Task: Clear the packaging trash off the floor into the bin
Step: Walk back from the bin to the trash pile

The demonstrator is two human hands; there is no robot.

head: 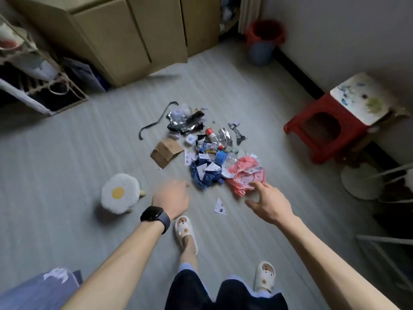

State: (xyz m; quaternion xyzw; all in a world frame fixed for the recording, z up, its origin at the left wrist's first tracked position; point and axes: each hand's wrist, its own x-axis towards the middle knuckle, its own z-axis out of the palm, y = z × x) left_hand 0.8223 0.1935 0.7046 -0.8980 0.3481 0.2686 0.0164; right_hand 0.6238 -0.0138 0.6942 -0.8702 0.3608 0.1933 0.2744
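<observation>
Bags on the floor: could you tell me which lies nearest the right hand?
The pink bag, just off the right hand; the blue bag lies farther left.

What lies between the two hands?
In the head view, a paper scrap lies between the left hand and right hand; the rest is bare floor.

The trash pile (201, 151) lies on the floor (67, 153) ahead of you, with a small cardboard box (166, 152) at its left edge. The bin (260, 52) stands far behind it to the right, a plastic stool (299, 128) sits off to its right, and a paper scrap (220, 206) lies nearer your feet.
</observation>
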